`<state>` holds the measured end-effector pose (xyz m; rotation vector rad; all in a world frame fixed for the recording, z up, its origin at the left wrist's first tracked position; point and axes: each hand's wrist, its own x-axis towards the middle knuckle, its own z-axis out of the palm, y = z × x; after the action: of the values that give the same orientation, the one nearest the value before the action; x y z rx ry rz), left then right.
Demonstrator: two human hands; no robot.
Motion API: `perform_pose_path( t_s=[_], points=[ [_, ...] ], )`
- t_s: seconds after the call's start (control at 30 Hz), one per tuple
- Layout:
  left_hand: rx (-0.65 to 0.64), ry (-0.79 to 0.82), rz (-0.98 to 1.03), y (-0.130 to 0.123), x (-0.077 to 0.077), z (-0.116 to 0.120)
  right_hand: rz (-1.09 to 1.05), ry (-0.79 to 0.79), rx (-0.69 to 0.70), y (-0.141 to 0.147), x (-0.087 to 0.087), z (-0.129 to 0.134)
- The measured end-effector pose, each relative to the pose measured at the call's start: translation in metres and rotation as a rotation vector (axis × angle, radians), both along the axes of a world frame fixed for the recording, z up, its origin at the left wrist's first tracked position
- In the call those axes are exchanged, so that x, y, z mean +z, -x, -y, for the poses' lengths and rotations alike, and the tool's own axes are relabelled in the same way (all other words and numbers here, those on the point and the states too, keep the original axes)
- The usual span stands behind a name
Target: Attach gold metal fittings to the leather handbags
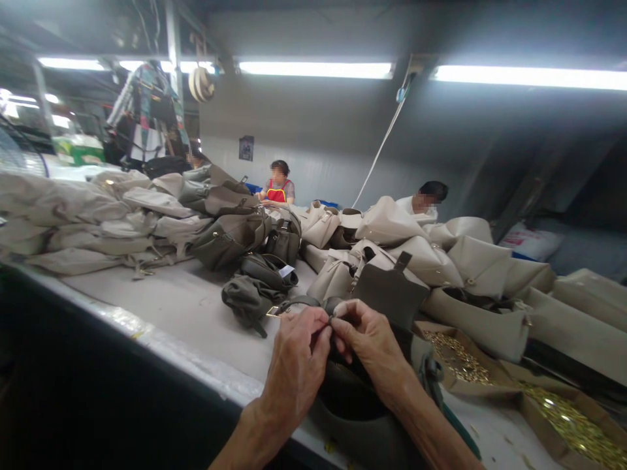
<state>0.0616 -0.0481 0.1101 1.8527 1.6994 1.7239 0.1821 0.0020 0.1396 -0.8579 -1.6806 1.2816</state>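
Observation:
Both hands meet at the lower centre, over an open dark olive bag [362, 431] at the table's front edge. My left hand [298, 359] is closed, its thumb and index finger pinching the bag's dark strap [301, 301]. My right hand [372, 343] pinches the same strap close beside it, fingertips almost touching the left ones. A gold buckle [273, 312] shows just left of my left hand. Behind my right hand stands the bag's raised dark flap [389, 287]. Whatever small part lies between the fingertips is hidden.
Piled beige bags [411, 258] fill the right and back; folded beige pieces [98, 228] lie left. Dark bags [230, 238] sit mid-table. Cardboard trays of small gold parts [458, 356] and gold pieces [573, 418] stand right. Two people work behind the piles.

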Motion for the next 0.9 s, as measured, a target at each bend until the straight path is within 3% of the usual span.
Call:
perform_pose_path(
  t_s=[0.2,0.27,0.4,0.53,0.63,0.9],
  points=[
    [-0.032,-0.124,-0.098,0.003,-0.007,0.004,0.021,-0.069,0.026,-0.001,-0.003,0.007],
    [0.012,-0.159,-0.179,0.006,-0.008,0.009,-0.032,-0.061,0.008,-0.003,-0.006,0.009],
    [0.136,-0.033,-0.2,0.017,-0.009,0.016,-0.055,0.024,0.027,0.0,-0.022,0.004],
    [0.031,0.173,-0.108,0.024,-0.013,0.016,-0.052,0.089,0.033,0.012,-0.038,0.0],
    [-0.055,0.152,-0.04,0.024,-0.017,0.012,-0.16,0.084,0.041,0.016,-0.041,0.001],
    [-0.083,0.11,-0.06,0.022,-0.02,-0.001,-0.404,0.006,-0.012,0.013,-0.044,0.004]
  ],
)
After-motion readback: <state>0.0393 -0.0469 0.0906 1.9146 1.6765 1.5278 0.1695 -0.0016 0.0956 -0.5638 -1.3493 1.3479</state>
